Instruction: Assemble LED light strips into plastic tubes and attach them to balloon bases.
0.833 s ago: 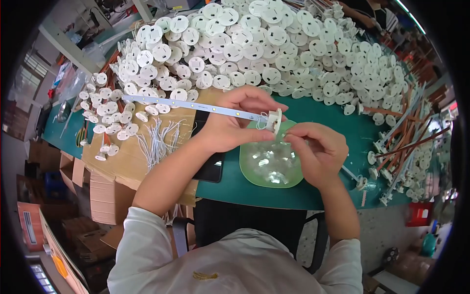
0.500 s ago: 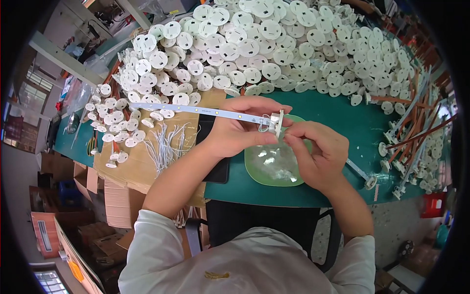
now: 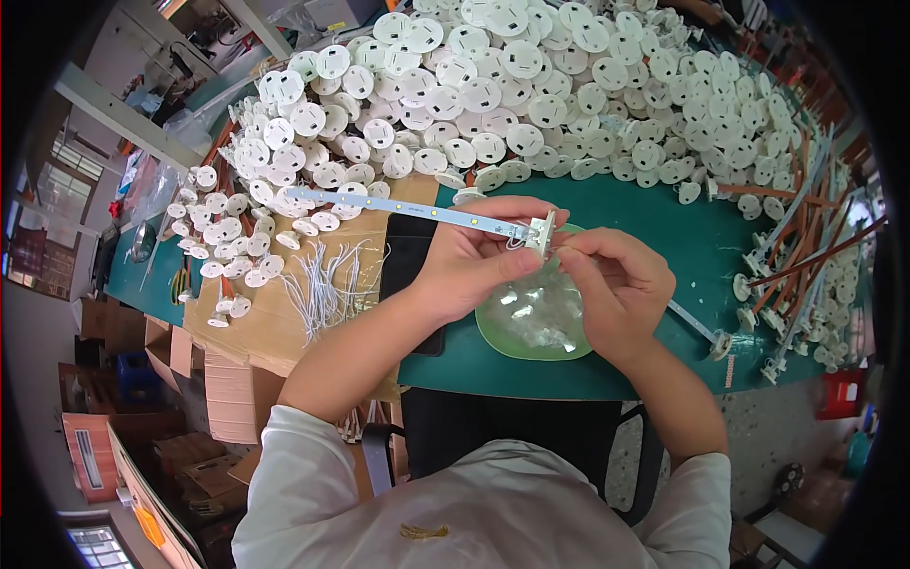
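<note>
My left hand (image 3: 464,270) is closed around the end of an LED strip (image 3: 408,208), just behind its white round end cap (image 3: 540,234). The strip reaches out to the left over the table, with small yellowish LEDs along it and thin white wire near the cap. On the cap's right side, my right hand (image 3: 618,289) pinches with thumb and index finger; whatever lies between those fingertips is too small to make out. Beneath both hands stands a green bowl (image 3: 485,334) with shiny clear contents.
A big heap of white round caps (image 3: 521,59) covers the table's far side. Thin white wires (image 3: 327,289) lie on cardboard (image 3: 256,332) at left, beside a dark flat object (image 3: 403,251). Another strip (image 3: 692,321) lies at right, near bundled strips and caps (image 3: 796,275).
The strip and cap have tilted, with the cap's face turning slightly toward me and the far end shifting right. My right fingertips have moved a little right, still close to the cap.
</note>
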Motion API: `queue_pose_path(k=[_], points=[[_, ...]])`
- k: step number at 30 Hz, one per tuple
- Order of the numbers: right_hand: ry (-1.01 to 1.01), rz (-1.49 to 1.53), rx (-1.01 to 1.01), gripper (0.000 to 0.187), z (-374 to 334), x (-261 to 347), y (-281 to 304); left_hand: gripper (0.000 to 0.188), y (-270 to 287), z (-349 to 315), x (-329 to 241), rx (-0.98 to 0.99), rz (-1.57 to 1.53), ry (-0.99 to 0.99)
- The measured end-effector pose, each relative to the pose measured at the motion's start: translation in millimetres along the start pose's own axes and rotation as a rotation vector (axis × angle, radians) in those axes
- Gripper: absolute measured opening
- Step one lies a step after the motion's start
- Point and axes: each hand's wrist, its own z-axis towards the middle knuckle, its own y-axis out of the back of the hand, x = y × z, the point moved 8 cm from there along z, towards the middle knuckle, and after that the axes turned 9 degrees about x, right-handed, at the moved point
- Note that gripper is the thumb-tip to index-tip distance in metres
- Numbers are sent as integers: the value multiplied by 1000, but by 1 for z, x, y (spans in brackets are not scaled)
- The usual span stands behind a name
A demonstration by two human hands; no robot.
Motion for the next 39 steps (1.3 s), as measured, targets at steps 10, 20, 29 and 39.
queue_pose_path(k=[10,20,29,39], points=[[136,-294,105,10,7,14,-7,52,2,0,5,-29,-44,-34],[438,-623,86,15,5,38,-11,46,-8,5,-8,80,272,-66],[357,-474,40,13,5,29,-9,48,-2,3,-7,32,43,-98],[322,-444,27,11,4,19,-3,44,2,9,8,-18,24,-13]])
